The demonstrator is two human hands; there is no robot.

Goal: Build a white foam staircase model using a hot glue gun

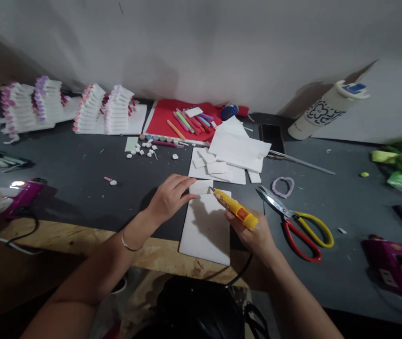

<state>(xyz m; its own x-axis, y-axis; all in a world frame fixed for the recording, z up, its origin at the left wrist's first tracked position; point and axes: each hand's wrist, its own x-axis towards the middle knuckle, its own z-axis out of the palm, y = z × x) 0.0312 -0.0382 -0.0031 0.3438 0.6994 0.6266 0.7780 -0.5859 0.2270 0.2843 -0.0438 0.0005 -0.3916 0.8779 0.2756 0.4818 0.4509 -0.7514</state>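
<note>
My right hand (253,235) is wrapped round a yellow hot glue gun (234,207), and a dark cord runs down near it. The gun's nozzle points at a small white foam piece (201,187). Thumb and fingers of my left hand (170,197) pinch that piece by its left end. Below both hands a white foam board (204,235) lies at the table's front edge, partly in shadow. Just beyond, white foam sheets and cut pieces (231,165) are piled up. Scissors (291,216) with red and yellow handles lie open to the right of my right hand.
Markers (192,122) lie on a red sheet (161,115) at the back. White racks with coloured tips (93,110) stand back left. Also around are a bottle (323,113), a phone (272,136), a lilac hair tie (283,187) and purple devices at left (22,195) and right (391,263).
</note>
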